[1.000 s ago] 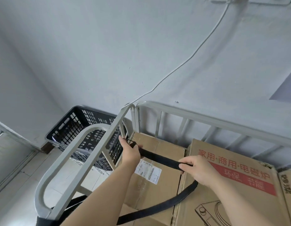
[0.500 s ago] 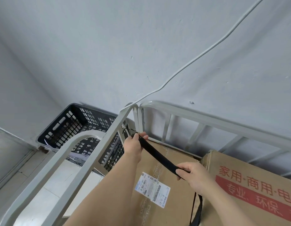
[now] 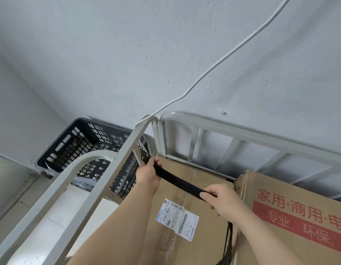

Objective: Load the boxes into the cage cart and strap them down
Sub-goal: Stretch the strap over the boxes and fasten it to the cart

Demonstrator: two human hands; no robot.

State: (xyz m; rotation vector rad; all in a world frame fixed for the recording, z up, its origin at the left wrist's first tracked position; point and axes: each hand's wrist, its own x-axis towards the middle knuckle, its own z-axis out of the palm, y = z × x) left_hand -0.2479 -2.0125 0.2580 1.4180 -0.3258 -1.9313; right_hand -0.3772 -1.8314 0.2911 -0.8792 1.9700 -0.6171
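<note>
Grey wall behind; hands (image 3: 149, 175) (image 3: 222, 200) outstretched, gripping strap (image 3: 177, 181) taut.

The light is soft and even. Shadows are faint on the wall (image 3: 127, 54). The picture bends at the edges and looks a little blurry.

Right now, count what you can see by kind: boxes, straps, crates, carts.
Boxes: 2, one labelled, one red-printed
Straps: 1, both hands on it
Crates: 1
Carts: 1
Total: 5
</note>
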